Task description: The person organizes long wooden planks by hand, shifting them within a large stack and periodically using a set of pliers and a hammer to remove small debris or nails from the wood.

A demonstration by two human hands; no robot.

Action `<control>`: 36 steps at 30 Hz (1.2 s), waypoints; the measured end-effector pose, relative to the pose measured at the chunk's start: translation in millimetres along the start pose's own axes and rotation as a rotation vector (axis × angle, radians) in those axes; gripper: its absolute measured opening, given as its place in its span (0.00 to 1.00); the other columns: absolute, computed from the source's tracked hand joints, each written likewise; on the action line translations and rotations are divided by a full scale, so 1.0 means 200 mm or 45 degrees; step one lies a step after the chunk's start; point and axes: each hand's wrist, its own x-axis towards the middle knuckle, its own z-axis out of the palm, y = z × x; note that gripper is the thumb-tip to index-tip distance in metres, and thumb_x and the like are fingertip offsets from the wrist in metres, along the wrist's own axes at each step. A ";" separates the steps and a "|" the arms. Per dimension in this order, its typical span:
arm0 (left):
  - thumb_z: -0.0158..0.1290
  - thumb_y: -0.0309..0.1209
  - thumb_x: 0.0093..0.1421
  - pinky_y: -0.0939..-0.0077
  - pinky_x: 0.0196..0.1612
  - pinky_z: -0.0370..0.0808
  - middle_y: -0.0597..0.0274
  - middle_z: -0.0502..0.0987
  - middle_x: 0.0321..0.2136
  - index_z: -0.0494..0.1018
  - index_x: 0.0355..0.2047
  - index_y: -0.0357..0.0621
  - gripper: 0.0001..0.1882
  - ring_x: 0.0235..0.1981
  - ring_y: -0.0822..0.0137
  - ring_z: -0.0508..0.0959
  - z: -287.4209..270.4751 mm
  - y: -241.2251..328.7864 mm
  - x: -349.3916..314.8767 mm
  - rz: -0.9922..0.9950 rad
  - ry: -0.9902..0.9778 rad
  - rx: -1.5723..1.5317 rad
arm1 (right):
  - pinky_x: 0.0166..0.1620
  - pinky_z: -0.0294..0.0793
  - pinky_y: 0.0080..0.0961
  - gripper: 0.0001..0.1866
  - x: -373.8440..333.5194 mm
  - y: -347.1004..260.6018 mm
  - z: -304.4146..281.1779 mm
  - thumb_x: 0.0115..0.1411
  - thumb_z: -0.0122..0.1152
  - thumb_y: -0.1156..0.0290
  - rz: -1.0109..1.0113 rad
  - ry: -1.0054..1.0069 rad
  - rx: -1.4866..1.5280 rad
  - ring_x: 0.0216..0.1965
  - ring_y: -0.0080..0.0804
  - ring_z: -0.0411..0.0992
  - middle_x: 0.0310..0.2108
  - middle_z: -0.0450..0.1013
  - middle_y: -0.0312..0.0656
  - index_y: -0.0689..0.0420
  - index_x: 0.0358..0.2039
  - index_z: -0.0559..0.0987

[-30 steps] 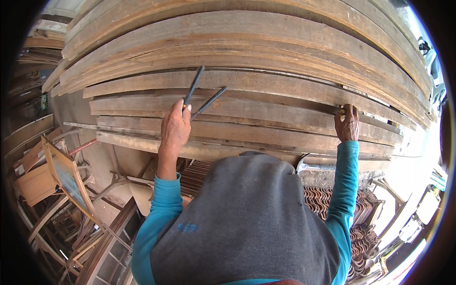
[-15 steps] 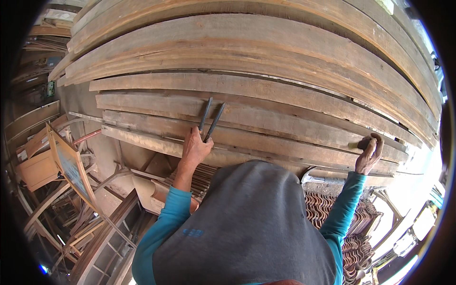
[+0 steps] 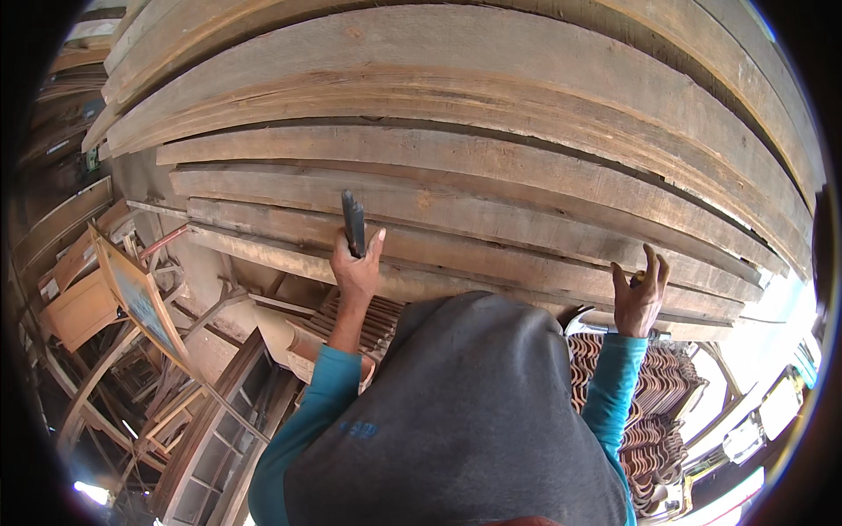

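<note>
In my left hand [image 3: 355,273] is a pair of dark, slim bars [image 3: 353,223], held upright and close together; whether they belong to one tool I cannot tell. The thumb and fingers are closed round their lower ends. My right hand [image 3: 638,302] is raised over the near beams at the right, fingers curled and partly apart. A small yellowish and dark thing [image 3: 638,280] shows between its thumb and fingers, mostly hidden by the hand. Just left of that wrist lies a claw hammer [image 3: 579,324], its handle passing behind the wrist.
Long wooden beams [image 3: 491,162] run left to right in front of me, with narrow gaps between. Stacked curved roof tiles [image 3: 671,386] stand below at the right. Leaning frames and a pane-like panel [image 3: 145,298] crowd the left, beside a long wooden window frame [image 3: 210,438].
The two dark bars, spread apart before, are now together, and my left hand has shifted slightly left. My right hand has moved left and nearer, turning so its fingers point up.
</note>
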 end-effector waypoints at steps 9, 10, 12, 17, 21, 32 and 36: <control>0.72 0.27 0.54 0.56 0.45 0.81 0.43 0.81 0.49 0.68 0.65 0.48 0.39 0.48 0.46 0.83 -0.05 -0.09 0.30 0.449 -0.245 0.283 | 0.48 0.82 0.42 0.42 0.16 0.24 0.04 0.47 0.78 0.72 -0.302 -0.202 -0.386 0.58 0.49 0.72 0.63 0.65 0.44 0.49 0.64 0.70; 0.71 0.25 0.54 0.55 0.44 0.82 0.41 0.81 0.50 0.67 0.65 0.49 0.39 0.49 0.46 0.83 -0.05 -0.09 0.33 0.470 -0.277 0.284 | 0.49 0.82 0.42 0.41 0.18 0.25 0.05 0.48 0.77 0.72 -0.323 -0.212 -0.400 0.58 0.50 0.72 0.62 0.67 0.44 0.49 0.63 0.70; 0.70 0.24 0.55 0.55 0.44 0.82 0.41 0.81 0.49 0.67 0.66 0.50 0.39 0.47 0.44 0.83 -0.07 -0.08 0.35 0.504 -0.297 0.342 | 0.50 0.81 0.43 0.40 0.18 0.26 0.05 0.48 0.76 0.72 -0.370 -0.211 -0.397 0.57 0.50 0.72 0.62 0.67 0.44 0.50 0.63 0.70; 0.69 0.25 0.55 0.52 0.45 0.80 0.42 0.81 0.48 0.67 0.66 0.51 0.38 0.45 0.42 0.82 -0.09 -0.06 0.37 0.589 -0.352 0.478 | 0.51 0.81 0.46 0.39 0.17 0.29 0.06 0.50 0.74 0.72 -0.462 -0.182 -0.411 0.57 0.52 0.71 0.61 0.68 0.46 0.52 0.63 0.69; 0.68 0.26 0.55 0.50 0.48 0.79 0.45 0.80 0.46 0.66 0.67 0.53 0.39 0.46 0.41 0.81 -0.11 -0.02 0.40 0.572 -0.389 0.546 | 0.50 0.81 0.45 0.39 0.16 0.33 0.07 0.51 0.74 0.71 -0.508 -0.138 -0.406 0.58 0.52 0.71 0.62 0.68 0.47 0.53 0.64 0.68; 0.72 0.34 0.55 0.51 0.39 0.79 0.46 0.81 0.42 0.72 0.59 0.52 0.33 0.41 0.42 0.82 -0.06 -0.08 0.44 0.564 -0.058 0.336 | 0.36 0.82 0.35 0.25 0.18 0.16 -0.03 0.57 0.74 0.71 -0.420 0.180 -0.239 0.37 0.35 0.80 0.58 0.71 0.41 0.54 0.55 0.77; 0.73 0.40 0.54 0.52 0.40 0.78 0.47 0.82 0.40 0.74 0.56 0.52 0.31 0.40 0.45 0.83 -0.05 -0.13 0.44 0.490 -0.096 0.344 | 0.37 0.84 0.42 0.24 0.14 0.26 0.09 0.59 0.73 0.62 -0.240 0.002 -0.271 0.42 0.48 0.80 0.57 0.70 0.43 0.53 0.52 0.75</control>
